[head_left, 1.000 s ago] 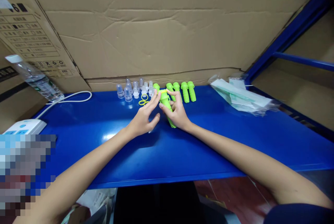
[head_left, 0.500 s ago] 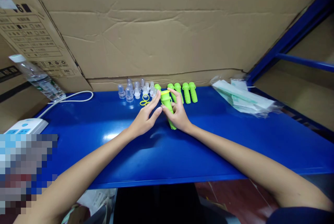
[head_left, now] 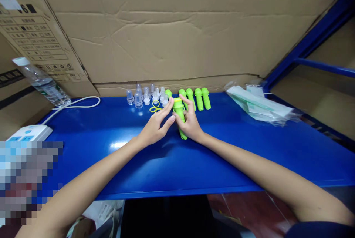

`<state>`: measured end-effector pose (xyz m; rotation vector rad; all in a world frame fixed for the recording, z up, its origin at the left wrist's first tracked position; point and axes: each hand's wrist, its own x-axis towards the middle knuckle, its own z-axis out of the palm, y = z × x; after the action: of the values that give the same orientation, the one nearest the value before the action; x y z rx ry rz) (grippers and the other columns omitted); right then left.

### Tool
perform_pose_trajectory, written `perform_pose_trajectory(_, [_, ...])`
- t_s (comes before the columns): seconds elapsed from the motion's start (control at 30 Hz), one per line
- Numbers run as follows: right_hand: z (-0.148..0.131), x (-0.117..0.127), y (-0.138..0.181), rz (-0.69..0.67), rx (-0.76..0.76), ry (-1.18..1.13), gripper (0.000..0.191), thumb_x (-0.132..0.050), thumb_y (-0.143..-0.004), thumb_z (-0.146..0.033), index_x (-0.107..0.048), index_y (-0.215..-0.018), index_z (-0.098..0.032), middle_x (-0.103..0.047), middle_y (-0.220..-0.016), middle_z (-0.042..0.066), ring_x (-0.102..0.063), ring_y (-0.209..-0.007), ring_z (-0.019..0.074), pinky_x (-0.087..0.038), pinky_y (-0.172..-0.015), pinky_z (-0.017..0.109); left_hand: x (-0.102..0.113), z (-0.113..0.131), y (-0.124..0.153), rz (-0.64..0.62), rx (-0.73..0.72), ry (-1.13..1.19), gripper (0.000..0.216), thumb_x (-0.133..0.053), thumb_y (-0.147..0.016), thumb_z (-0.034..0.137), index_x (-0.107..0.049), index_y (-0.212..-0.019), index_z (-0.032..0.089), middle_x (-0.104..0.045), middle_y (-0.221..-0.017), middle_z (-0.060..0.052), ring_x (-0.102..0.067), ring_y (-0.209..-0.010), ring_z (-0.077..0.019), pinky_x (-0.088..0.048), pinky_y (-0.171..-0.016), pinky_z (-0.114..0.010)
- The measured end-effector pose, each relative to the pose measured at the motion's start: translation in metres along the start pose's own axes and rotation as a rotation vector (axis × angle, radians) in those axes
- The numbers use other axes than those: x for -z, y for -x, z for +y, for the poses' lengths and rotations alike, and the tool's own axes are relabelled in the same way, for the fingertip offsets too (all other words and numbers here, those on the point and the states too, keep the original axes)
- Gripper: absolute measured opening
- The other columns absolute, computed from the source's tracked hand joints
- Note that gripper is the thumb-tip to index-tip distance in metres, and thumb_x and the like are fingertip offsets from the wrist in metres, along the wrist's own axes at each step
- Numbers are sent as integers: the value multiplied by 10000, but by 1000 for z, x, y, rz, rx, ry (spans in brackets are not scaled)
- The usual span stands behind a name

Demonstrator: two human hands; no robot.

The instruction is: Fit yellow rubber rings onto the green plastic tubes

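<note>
The green plastic piece [head_left: 180, 119] stands tilted just above the blue table [head_left: 222, 149], near its middle, with a yellow ring [head_left: 176, 100] seated at its upper end. The right hand [head_left: 190, 124] is curled about the piece from the right, fingers closed on its body. The left hand [head_left: 154, 130] is half open: its index fingertip rests at the ring and its thumb lies against the side of the piece. Two loose yellow rings [head_left: 154, 109] lie on the table just beyond the left hand. Behind them stands a cluster of clear caps [head_left: 144, 95], and to its right a row of green pieces [head_left: 198, 98]. Plastic bags [head_left: 257, 104] lie well apart at right; a water bottle [head_left: 41, 82] and power strip [head_left: 29, 133] sit at far left.
</note>
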<state>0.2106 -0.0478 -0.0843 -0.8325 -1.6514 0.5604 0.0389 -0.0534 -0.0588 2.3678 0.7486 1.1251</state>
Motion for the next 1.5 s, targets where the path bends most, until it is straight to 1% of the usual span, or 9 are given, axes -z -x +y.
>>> perform_pose_trajectory(0.13, [4,1,-1,-8,-5,0,632,-586,-933,-483,-306,-1453,-259,-380,-1535,198,-636,-639,104,-556,-586,295,0,2,0,11,12,-4,574,-418,-1023,377,-292,-1560,218,-216,-1617,-89,-271,-1497,-251,-283,-1242,-442])
perform_pose_trajectory(0.3, [11,2,-2,-21,-7,-21,587,-622,-912,-489,-330,-1339,-213,-526,-1400,221,-681,-695,129,-582,-649,305,0,3,1,44,21,-13,565,-421,-1020,381,-329,-1545,194,-259,-1603,-97,-299,-1487,-247,-296,-1237,-434])
perform_pose_trajectory(0.43, [12,3,-3,-29,-7,-20,556,-622,-915,-486,-338,-1305,-210,-686,-1059,125,-696,-701,172,-586,-654,331,-1,4,2,64,33,-30,545,-431,-1017,367,-366,-1529,195,-316,-1584,-96,-352,-1466,-249,-331,-1222,-442])
perform_pose_trajectory(0.57, [11,4,-4,-30,-7,-16,553,-628,-909,-491,-344,-1290,-207,-637,-773,7,-673,-633,179,-577,-639,346,-1,5,3,77,35,-43,543,-436,-1014,361,-382,-1520,170,-366,-1565,-108,-389,-1451,-236,-350,-1213,-423])
perform_pose_trajectory(0.83, [11,5,-5,-31,-1,-15,512,-635,-897,-506,-372,-1234,-225,-665,-864,46,-688,-677,190,-565,-609,345,-1,4,3,84,26,-42,523,-446,-1011,359,-408,-1508,202,-440,-1533,-101,-439,-1424,-246,-381,-1193,-442])
perform_pose_trajectory(1.07, [11,6,-4,-38,-4,25,453,-617,-917,-466,-367,-1211,-228,-590,-688,-30,-658,-601,188,-551,-586,350,-2,3,5,85,52,-38,552,-451,-1007,369,-394,-1513,156,-434,-1535,-126,-471,-1404,-256,-383,-1190,-440])
perform_pose_trajectory(1.23, [7,5,-4,-34,-1,29,527,-632,-908,-417,-350,-1308,-220,-669,-966,72,-655,-606,163,-586,-623,356,-3,3,4,89,33,-37,560,-463,-1003,361,-367,-1529,194,-443,-1535,-111,-481,-1399,-250,-400,-1177,-430])
perform_pose_trajectory(1.37, [4,5,-3,-10,57,87,657,-609,-921,-375,-283,-1481,-264,-456,-1456,183,-670,-685,158,-604,-640,368,-2,4,3,94,13,-31,550,-460,-1007,346,-358,-1533,222,-443,-1538,-100,-502,-1384,-246,-415,-1163,-433])
perform_pose_trajectory(1.5, [6,7,-2,-55,114,121,565,-542,-963,-325,-335,-1488,-290,-511,-1440,125,-698,-946,236,-611,-825,435,-1,4,3,86,9,-36,558,-457,-1009,341,-343,-1541,219,-414,-1553,-105,-509,-1377,-253,-414,-1161,-434])
